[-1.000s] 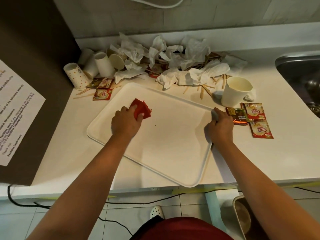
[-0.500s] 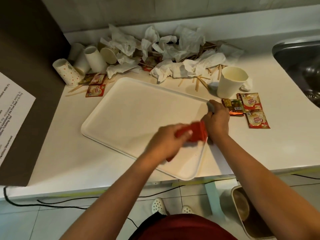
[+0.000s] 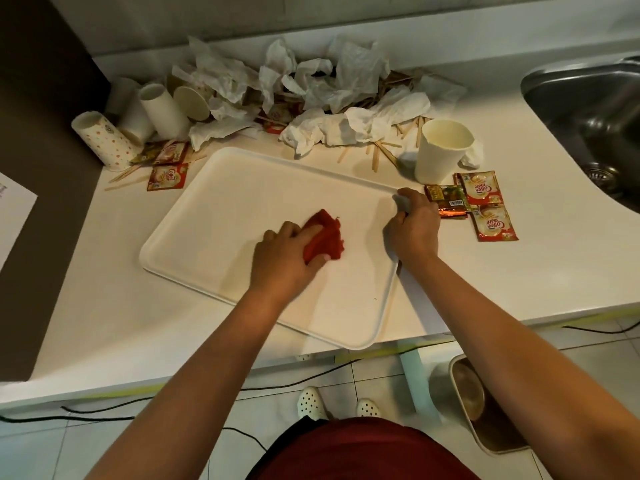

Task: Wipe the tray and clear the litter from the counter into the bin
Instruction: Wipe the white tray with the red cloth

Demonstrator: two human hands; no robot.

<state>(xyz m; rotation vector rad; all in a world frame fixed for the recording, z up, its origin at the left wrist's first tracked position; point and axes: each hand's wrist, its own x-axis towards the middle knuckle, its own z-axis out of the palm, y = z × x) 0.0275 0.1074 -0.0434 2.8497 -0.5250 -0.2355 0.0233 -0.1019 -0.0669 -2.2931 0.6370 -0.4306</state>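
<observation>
- Pressing a bunched red cloth (image 3: 325,240) onto the middle of the white tray (image 3: 242,202), your left hand (image 3: 282,259) has its grip curled round the cloth's near side.
- Your right hand (image 3: 414,226) pinches the tray's far right corner, fingers hooked over the rim.
- The tray lies on the white table (image 3: 502,278), one near corner jutting past the table's front edge.
- Red sachets (image 3: 486,206) just beside your right hand read "Coffee mate"; a gold packet (image 3: 445,200) among them shows a barcode, its wording too small to read.
- More "Coffee mate" sachets (image 3: 168,168) lie by the tray's far left corner.
- Crumpled tissues (image 3: 311,95) half bury wooden stirrers (image 3: 381,150) and tipped paper cups (image 3: 104,138); one cup (image 3: 441,152) stands upright.
- The bin (image 3: 485,403) sits on the floor, partly hidden by your right arm.
- A printed sheet (image 3: 14,216) is cut off at the left edge, unreadable.
</observation>
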